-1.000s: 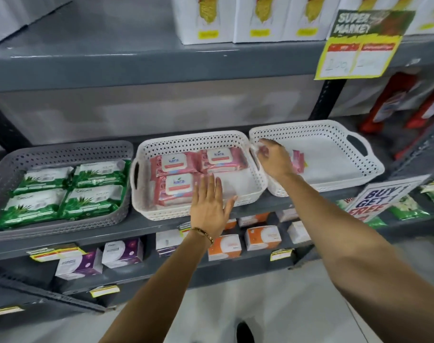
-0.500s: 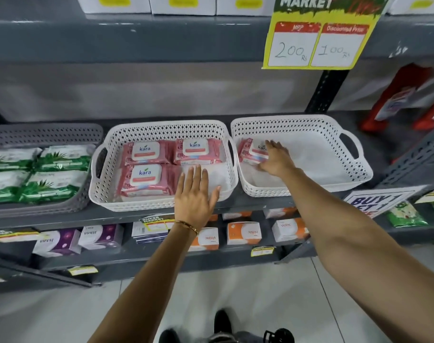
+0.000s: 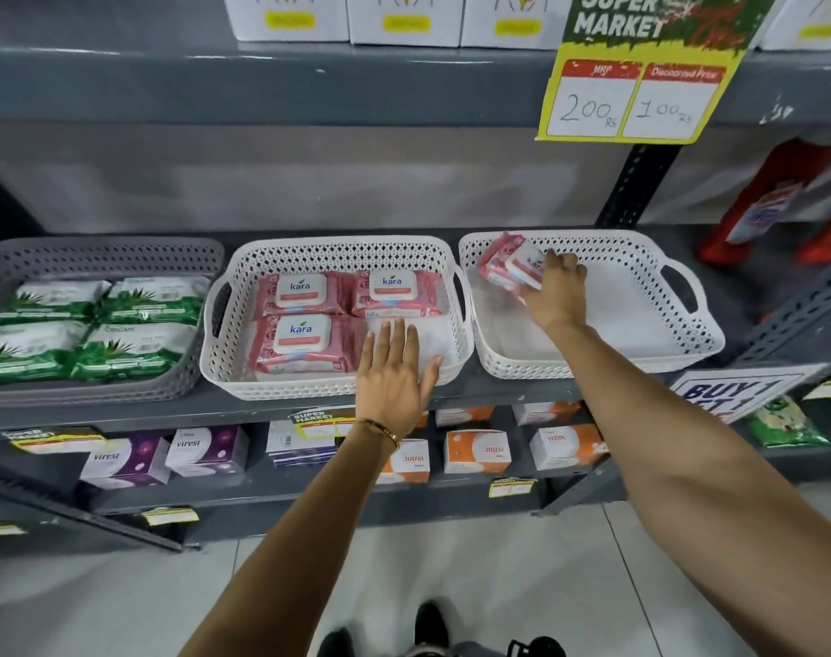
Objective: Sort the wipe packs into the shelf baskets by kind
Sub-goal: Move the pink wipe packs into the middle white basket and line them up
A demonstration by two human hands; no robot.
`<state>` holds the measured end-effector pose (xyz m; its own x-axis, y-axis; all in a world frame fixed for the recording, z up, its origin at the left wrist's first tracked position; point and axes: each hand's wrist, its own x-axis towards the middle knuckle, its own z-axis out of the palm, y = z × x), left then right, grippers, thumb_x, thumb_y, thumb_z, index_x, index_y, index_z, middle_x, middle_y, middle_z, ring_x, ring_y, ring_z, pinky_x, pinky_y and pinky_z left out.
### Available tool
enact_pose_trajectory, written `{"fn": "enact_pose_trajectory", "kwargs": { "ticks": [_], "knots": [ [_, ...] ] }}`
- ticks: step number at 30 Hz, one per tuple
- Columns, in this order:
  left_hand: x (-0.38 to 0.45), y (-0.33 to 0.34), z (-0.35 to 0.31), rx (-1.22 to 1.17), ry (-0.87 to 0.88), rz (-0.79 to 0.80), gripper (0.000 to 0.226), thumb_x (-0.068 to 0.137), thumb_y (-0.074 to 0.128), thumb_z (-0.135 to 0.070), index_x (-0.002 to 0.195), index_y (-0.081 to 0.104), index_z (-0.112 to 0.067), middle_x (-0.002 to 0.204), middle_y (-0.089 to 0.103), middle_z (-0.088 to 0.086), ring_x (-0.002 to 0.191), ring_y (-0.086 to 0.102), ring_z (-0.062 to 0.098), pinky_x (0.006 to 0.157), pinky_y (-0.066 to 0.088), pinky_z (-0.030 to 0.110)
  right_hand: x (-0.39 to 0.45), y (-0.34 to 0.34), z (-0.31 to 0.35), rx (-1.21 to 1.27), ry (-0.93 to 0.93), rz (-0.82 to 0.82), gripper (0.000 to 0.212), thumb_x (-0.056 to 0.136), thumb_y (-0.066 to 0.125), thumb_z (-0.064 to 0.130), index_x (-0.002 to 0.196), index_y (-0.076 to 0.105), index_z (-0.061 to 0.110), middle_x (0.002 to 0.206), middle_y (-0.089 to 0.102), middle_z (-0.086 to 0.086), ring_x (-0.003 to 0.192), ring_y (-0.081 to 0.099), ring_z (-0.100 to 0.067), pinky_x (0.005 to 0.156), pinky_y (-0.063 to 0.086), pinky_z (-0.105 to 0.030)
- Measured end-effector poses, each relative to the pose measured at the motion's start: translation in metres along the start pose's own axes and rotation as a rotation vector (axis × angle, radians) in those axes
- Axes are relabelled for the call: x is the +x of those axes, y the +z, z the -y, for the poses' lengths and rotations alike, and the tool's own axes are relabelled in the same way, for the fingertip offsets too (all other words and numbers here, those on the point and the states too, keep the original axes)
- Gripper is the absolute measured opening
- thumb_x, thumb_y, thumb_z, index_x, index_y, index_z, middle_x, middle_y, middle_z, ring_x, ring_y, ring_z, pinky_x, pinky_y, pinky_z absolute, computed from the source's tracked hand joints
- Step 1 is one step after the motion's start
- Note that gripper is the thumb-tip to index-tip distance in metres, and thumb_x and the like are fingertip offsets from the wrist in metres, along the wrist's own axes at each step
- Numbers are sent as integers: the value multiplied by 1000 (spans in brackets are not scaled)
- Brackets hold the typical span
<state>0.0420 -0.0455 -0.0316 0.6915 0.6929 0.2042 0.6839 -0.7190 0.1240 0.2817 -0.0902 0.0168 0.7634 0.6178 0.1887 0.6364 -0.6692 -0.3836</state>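
Running across the whole view is the grey metal shelf (image 3: 120, 414), and three baskets stand on it side by side. At 9 o'clock is the grey basket (image 3: 96, 253) with four green wipe packs (image 3: 96, 324) lying flat in it. In the centre is the middle white basket (image 3: 338, 253); it holds three pink Kara packs (image 3: 304, 341), two at the back and one at the front left, and its front right corner is free. Toward 3 o'clock is the right white basket (image 3: 679, 324).

The right hand (image 3: 553, 296) reaches into the right white basket at its back left corner, with its grip closed on one pink Kara wipe pack (image 3: 508, 267), which is tilted against the basket wall. The left hand (image 3: 394, 377) lies with flat, spread fingers over the front rim of the middle white basket; its grip is open and holds nothing. A thin gold bracelet (image 3: 380, 428) is on the left wrist.
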Motion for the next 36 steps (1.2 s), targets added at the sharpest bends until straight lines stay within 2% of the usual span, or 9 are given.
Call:
{"fn": "enact_pose_trajectory", "kwargs": {
  "ticks": [4,11,15,18,23,28,32,34,36],
  "knots": [
    [-7,-5,11,0,28,19,68,93,14,-52,142,21,-5,151,22,19,142,13,32,117,-4,46,-12,-12,30,122,-231,-35,67,81,70,21,136,37,1,134,40,-21,124,36,-36,103,39,-42],
    [-29,-20,93,-19,-74,9,74,87,1,-56,143,16,-8,153,16,17,142,8,32,114,-7,43,-54,5,104,88,-423,146,80,80,72,23,143,28,0,139,37,-18,129,33,-32,111,30,-38],
    [-35,-24,131,-51,-132,11,68,92,14,-54,143,16,-9,154,16,16,143,7,31,113,-11,39,-73,26,122,-65,-443,204,77,81,70,24,143,29,4,143,35,-16,133,31,-31,117,23,-46],
    [-35,-27,145,-94,-153,27,67,93,16,-53,143,15,-9,154,13,15,143,3,29,113,-11,37,-80,38,128,-123,-403,275,77,82,70,20,145,27,6,155,22,-13,142,21,-30,118,14,-46],
    [-24,-32,148,-204,-209,101,63,94,26,-44,143,13,-6,155,10,17,143,4,29,117,2,41,-82,49,129,-57,-304,450,81,79,72,11,146,27,13,158,12,-12,144,17,-31,120,18,-46],
    [4,-44,156,-353,-168,232,68,91,49,-36,143,14,-11,155,11,13,143,6,29,116,15,43,-80,47,126,11,-245,559,85,76,74,4,146,28,15,155,24,-10,138,31,-28,114,26,-34],
    [25,-51,164,-334,-37,328,75,85,61,-29,143,17,-11,155,11,13,143,8,30,117,15,43,-75,39,125,101,-157,552,80,74,78,27,142,37,18,151,37,-8,134,39,-27,112,31,-36],
    [34,-53,165,-305,9,378,77,82,63,-29,143,19,-11,155,11,12,143,8,29,117,13,41,-72,36,124,134,-85,448,62,77,74,35,132,52,16,137,55,-9,122,53,-28,104,41,-37],
    [39,-53,166,-257,49,432,78,82,63,-32,143,19,-13,155,13,10,143,8,28,115,10,40,-68,34,123,87,-52,418,36,80,71,35,106,68,11,104,69,-10,100,63,-29,85,48,-31]
  ]
}}
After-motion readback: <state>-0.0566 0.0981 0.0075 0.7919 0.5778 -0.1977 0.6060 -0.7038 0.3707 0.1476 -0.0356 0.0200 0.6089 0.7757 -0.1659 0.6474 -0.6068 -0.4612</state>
